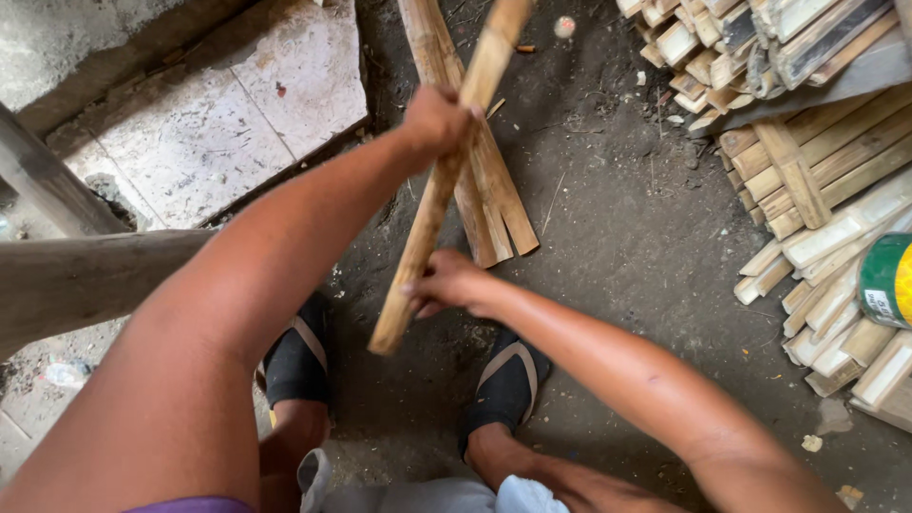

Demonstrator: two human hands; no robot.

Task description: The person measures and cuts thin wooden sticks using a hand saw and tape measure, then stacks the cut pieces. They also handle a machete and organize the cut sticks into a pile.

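**Bamboo slat held in both hands over a dirt floor**

Bamboo slat runs as a long pale strip from the top centre of the frame down to the middle, tilted so its lower end points toward the lower left. Dark packed dirt floor fills most of the view beneath it. A cracked pale stone slab takes the upper left, and a thick grey wooden beam crosses the left edge below it. Stacks of cut bamboo pieces crowd the upper right and right side, with a green and yellow can lying among them at the right edge. More long slats lie flat on the dirt behind the held one, near the top centre. Two dark sandalled feet stand on the dirt at the lower centre. The left hand is closed around the slat's upper part, above centre. The right hand is wrapped around the slat near its lower end, at mid-frame.
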